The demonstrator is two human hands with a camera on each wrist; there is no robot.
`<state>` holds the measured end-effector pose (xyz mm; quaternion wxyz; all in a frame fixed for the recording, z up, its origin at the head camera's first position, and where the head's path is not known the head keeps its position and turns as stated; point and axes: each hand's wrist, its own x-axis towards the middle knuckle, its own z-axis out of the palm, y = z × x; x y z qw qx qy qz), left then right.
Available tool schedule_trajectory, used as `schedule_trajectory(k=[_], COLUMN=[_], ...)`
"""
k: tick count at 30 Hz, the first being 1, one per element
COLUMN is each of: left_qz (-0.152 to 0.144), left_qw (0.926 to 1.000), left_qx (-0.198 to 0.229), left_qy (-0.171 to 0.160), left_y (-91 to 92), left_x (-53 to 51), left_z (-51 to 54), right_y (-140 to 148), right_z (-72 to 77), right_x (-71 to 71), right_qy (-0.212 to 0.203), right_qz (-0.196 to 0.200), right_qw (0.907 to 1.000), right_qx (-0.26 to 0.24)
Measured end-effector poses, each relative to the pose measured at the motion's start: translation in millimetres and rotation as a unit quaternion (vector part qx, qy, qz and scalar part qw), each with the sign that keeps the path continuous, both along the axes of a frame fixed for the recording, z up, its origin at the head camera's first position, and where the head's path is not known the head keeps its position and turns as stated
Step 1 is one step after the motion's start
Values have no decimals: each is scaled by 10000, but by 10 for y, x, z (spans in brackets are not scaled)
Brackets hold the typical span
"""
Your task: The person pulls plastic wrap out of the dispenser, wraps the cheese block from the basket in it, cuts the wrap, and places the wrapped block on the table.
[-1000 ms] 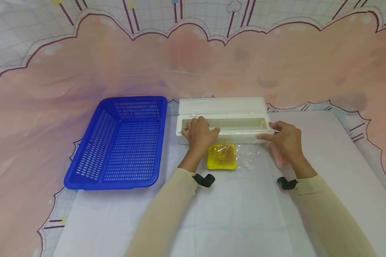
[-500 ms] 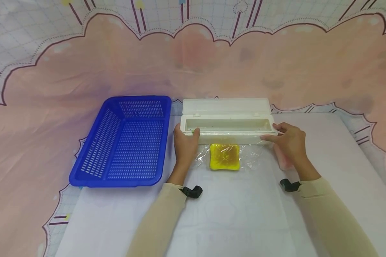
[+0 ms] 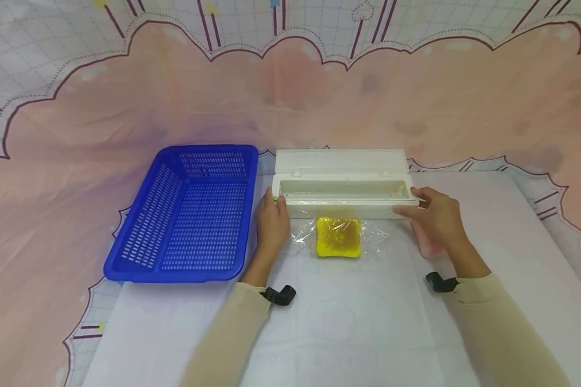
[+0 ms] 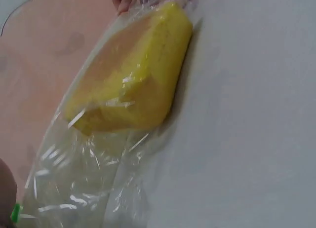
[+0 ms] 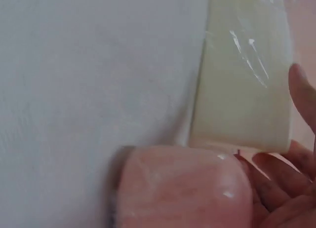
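Observation:
A long white cling film dispenser [image 3: 348,209] stands at the back of the table with its lid raised. Clear film shows along its front. My left hand [image 3: 273,223] grips the dispenser's left end, thumb and forefinger either side of a small green piece [image 3: 275,199]. At the other end, my right hand [image 3: 436,215] holds the dispenser, thumb on the front and fingers by the end wall. Before it lies a yellow toast-shaped piece [image 3: 338,237] in clear plastic, close up in the left wrist view. A pink rounded thing [image 5: 182,188] in shiny plastic lies beside my right hand, partly hidden.
A blue perforated basket [image 3: 174,278] stands left of the dispenser, near my left hand. White cloth [image 3: 348,322] covers the table. A peach patterned curtain [image 3: 319,107] hangs close behind.
My left hand has come from over the dispenser's opening to its left end, and the green piece has shifted left with it. My right hand keeps its hold at the right end.

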<state>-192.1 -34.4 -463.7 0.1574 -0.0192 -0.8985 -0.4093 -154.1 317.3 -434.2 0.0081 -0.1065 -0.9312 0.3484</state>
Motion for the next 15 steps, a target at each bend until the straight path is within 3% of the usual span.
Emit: schedule_trajectory(k=[3, 4, 6, 9, 11, 13, 15], left_qz=[-473, -775, -1438, -2193, -2402, -2446, -2474], left_qw=[9918, 9841, 9600, 9216, 9016, 8909, 8854], left_qx=[-1173, -1568, -2324, -3081, -3488, -3722, -3827], left_qy=[175, 299, 613, 877, 880, 887, 916], left_y=[99, 133, 195, 247, 258, 257, 249], left_x=[212, 296, 438, 580, 607, 595, 569], left_z=[90, 115, 146, 148, 126, 94, 62], right_y=[15, 4, -40, -169, -287, -419, -559], right_z=[66, 89, 131, 154, 141, 104, 48], right_x=[17, 26, 49, 119, 171, 224, 270], right_qy=[-510, -631, -646, 49, 820, 1530, 1946], right_qz=[265, 304, 330, 400, 622, 1018, 1499], right_qw=[9983, 9975, 9971, 9981, 9919, 9769, 9589], right_qx=[85, 107, 216, 469, 750, 1092, 1416])
